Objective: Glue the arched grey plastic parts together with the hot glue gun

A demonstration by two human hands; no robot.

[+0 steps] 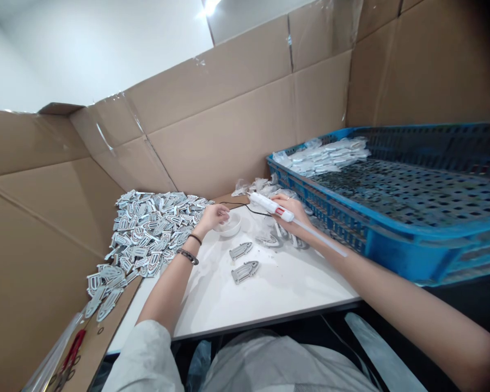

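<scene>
My right hand (291, 209) is wrapped around a white hot glue gun (265, 203) with a red mark on its side. A translucent glue stick (320, 237) sticks out of its back, and the nozzle points to the left. My left hand (216, 215) is at a small white bowl (231, 227), its fingers curled together over the rim; whatever they pinch is too small to make out. Two flat grey boat-shaped pieces (240, 250) (245, 271) lie on the white table (228, 305) between my forearms. Several similar pieces in clear plastic (269, 238) lie near my right wrist.
A large heap of grey pieces (151, 234) covers the left side. Red-handled scissors (75, 348) lie on cardboard at lower left. A blue crate (404, 239) with bagged pieces (330, 155) stands on the right. Cardboard walls (228, 120) enclose the table; a black cord (251, 209) crosses behind the bowl.
</scene>
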